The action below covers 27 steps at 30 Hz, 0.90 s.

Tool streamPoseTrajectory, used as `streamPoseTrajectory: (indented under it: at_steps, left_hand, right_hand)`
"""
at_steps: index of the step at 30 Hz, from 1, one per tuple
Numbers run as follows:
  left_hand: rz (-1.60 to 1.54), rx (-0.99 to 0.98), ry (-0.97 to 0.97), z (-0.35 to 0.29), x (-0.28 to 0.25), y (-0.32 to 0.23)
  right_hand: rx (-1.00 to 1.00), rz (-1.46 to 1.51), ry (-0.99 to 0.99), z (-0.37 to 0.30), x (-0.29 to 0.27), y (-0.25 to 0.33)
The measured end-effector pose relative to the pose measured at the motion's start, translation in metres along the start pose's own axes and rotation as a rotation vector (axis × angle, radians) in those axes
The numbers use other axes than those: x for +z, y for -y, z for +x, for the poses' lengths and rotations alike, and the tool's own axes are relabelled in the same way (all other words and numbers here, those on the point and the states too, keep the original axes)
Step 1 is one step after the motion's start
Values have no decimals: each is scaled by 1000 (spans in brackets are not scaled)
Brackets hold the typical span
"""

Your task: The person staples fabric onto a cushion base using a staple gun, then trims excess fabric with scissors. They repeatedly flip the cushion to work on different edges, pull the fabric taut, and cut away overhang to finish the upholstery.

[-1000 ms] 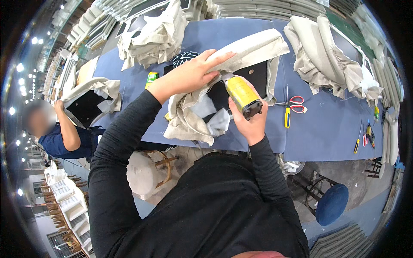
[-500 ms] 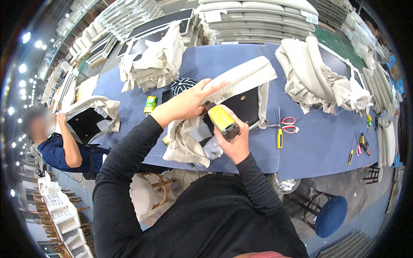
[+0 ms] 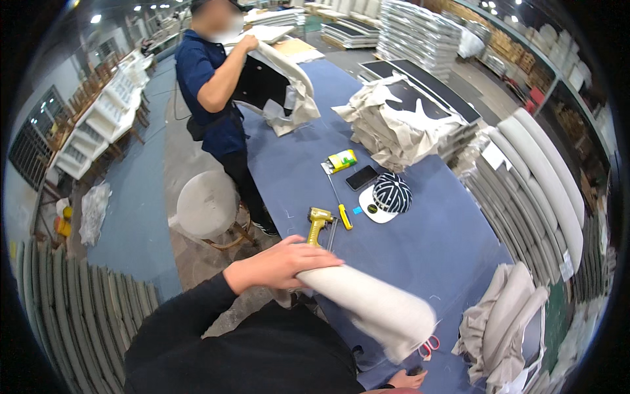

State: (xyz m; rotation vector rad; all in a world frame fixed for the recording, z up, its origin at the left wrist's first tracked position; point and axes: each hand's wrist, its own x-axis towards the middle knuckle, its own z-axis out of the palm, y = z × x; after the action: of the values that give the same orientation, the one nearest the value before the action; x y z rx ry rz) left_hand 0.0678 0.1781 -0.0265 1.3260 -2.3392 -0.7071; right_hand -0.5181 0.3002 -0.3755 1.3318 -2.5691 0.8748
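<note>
My left hand (image 3: 285,262) grips the near-left end of a beige upholstered panel (image 3: 367,305), fingers stretched over its top edge. The panel is tilted up on the blue table, its padded side toward me, its far end slightly blurred. Low in the view my right hand (image 3: 408,379) shows only in part, fingers curled by a small dark thing I cannot make out. Red-handled scissors (image 3: 430,345) lie just past the panel's right end. Beyond my left hand a gold staple gun (image 3: 319,222) rests on the table, beside a yellow-handled screwdriver (image 3: 345,218).
A patterned cap (image 3: 392,195), a phone (image 3: 361,177) and a green-yellow packet (image 3: 340,161) lie on the table (image 3: 433,230). Fabric-covered pieces (image 3: 400,121) are piled behind. At left a person (image 3: 210,85) handles another panel (image 3: 262,85) near a round stool (image 3: 209,200).
My view has swung left. The panel, earlier lying with its black underside up, is now raised on edge. The yellow power tool seen in my right hand is no longer visible.
</note>
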Motion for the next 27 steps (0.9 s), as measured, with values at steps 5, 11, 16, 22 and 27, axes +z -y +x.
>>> streamPoseTrajectory:
  at_steps: [5, 11, 16, 22, 27]
  left_hand:
    - [151, -314, -133, -71, 31, -20]
    - [433, -451, -128, -52, 17, -44]
    - [535, -345, -81, -7, -9, -40]
    - [517, -35, -117, 95, -42, -38]
    - [415, 195, -260, 179, -38, 0]
  right_hand:
    - [688, 1134, 596, 65, 60, 52]
    - [775, 1311, 1704, 60, 124, 93]
    - [918, 1266, 1626, 45, 88, 84]
    - [929, 1351, 1208, 17, -6, 58]
    - [559, 1501, 1002, 40, -101, 102]
